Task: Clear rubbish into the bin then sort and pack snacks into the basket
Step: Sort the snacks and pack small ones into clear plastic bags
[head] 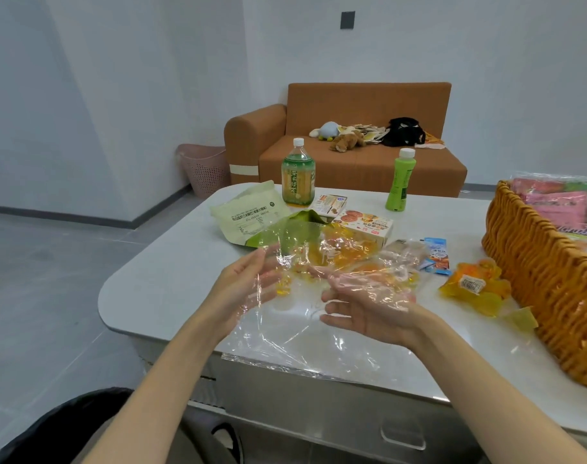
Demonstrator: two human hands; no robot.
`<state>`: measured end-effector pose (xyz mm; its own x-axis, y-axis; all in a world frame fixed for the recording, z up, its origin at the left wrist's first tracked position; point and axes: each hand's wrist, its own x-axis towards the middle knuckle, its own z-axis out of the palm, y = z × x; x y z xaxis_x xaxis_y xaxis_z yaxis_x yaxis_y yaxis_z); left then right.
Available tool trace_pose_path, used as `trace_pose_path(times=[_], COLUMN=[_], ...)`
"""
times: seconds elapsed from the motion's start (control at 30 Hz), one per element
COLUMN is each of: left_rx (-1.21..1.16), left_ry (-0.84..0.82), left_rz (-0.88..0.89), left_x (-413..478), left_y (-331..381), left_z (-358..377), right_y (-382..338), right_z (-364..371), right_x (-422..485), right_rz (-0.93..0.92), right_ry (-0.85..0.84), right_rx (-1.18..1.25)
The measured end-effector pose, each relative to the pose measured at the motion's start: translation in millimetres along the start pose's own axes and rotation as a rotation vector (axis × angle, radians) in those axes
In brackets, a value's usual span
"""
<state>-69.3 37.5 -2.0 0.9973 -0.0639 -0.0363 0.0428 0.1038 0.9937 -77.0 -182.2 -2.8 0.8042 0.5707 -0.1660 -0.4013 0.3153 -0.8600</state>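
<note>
- Plainly, both hands sit under a crumpled clear plastic bag (285, 336) above the table's near edge. The film blurs their outlines, so I cannot tell whether any finger pinches it.
- Left hand (248, 286): fingers straight, palm turned inward, film draped against it.
- Right hand (369, 306): fingers loosely extended toward the left one, film lying over it.
- Yellow-orange lumps (345, 252) show through the film, either inside it or behind it.
- A jelly pack (473, 286) lies on the table (151, 279) just beside the woven basket (536, 279). The basket is cut off at the right and holds pink packets (553, 202).
- A pink bin (205, 169) stands by the sofa (352, 162), well apart, its inside hidden.
</note>
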Motion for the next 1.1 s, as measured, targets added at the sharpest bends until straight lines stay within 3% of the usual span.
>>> trace_pose_path(times=[0.17,0.37,0.57,0.73,0.87,1.1], left_rx=[0.070,0.032,0.134,0.119,0.078,0.106], left_ry=[-0.055,-0.082,-0.138,-0.016,0.049,0.027], left_rz=[0.028,0.009,-0.086,-0.038,-0.035,-0.071], left_x=[-3.5,-2.0,0.6,5.8,8.1,9.2], left_y=[-2.3,0.3,0.4,-3.5,-3.5,-6.8], left_z=[12.4,18.1,21.9,25.9,23.9,22.4], right_y=[9.2,15.2,18.2,14.2,6.7,8.1], right_z=[2.9,-6.3,-0.5,10.1,5.5,11.5], right_x=[7.6,16.4,15.7,10.1,4.5,0.4], right_rz=[-0.033,0.027,0.105,0.152,0.150,0.157], right_ry=[-0.003,-0.050,-0.089,-0.051,-0.032,-0.106], right_rx=[-0.264,-0.118,-0.184,-0.347,-0.270,-0.218])
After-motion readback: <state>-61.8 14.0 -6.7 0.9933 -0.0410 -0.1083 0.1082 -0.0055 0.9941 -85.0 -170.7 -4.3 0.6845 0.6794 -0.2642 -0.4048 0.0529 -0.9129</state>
